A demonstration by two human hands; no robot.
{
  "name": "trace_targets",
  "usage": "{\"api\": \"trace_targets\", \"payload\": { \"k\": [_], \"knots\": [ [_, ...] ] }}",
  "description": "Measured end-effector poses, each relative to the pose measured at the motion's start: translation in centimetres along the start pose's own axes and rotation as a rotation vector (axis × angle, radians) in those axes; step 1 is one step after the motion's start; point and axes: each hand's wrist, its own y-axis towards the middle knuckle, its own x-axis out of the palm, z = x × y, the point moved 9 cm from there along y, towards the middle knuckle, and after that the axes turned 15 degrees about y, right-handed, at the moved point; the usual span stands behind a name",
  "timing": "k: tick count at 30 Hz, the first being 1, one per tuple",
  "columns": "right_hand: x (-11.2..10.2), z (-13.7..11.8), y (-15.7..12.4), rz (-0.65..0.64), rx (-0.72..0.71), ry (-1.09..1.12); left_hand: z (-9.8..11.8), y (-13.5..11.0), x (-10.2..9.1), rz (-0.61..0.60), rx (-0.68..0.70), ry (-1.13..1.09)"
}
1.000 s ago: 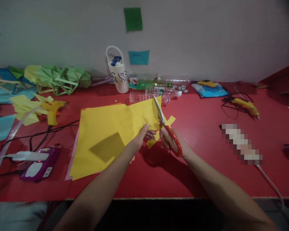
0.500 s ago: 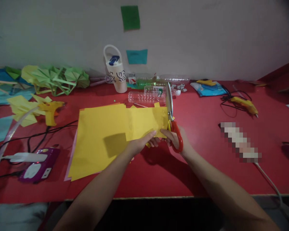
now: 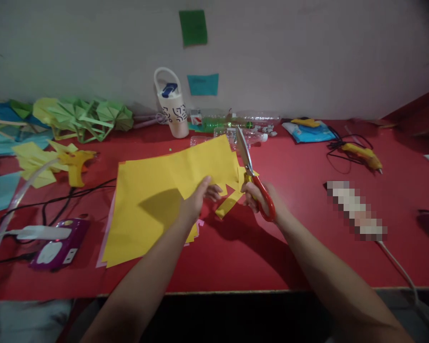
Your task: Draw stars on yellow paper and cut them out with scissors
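My left hand pinches a sheet of yellow paper, thumb on top and fingers at its lower edge. The sheet is raised and slanted over a stack of yellow paper, so where one ends and the other begins is hard to see. In my right hand is a pair of scissors with red handles, the blades together and pointing away from me. Yellow paper strips lie between my hands on the red table.
A white tumbler and clear plastic bottles stand or lie along the wall. Glue guns rest on either side. A purple power socket and black cables occupy the left, with folded green paper behind.
The yellow sheet has turned, its right end rising. My left hand has shifted left, away from the right hand. The scissors have tilted leftward, and the strips between my hands have come into view.
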Motion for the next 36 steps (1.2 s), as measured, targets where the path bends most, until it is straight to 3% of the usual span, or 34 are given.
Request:
{"api": "trace_targets", "payload": {
  "k": [4, 9, 15, 24, 36],
  "knots": [
    [0.7, 0.2, -0.3, -0.113, 0.04, -0.225, 0.6, 0.3, -3.7, 0.289, 0.038, -0.206],
    [1.5, 1.0, -0.8, -0.22, 0.11, -0.43, 1.4, 0.0, -5.7, 0.442, 0.091, -0.249],
    [2.4, 1.2, -1.1, -0.261, 0.101, -0.493, 1.5, -0.3, -4.4, 0.369, 0.104, -0.256],
    [4.0, 1.9, -1.8, -0.315, 0.198, -0.148, 0.9, -1.0, -2.6, 0.221, 0.111, -0.097],
    [4.3, 2.8, -1.9, -0.283, 0.229, -0.01, 1.0, -0.6, -2.4, 0.214, 0.132, -0.111]
  ]
}}
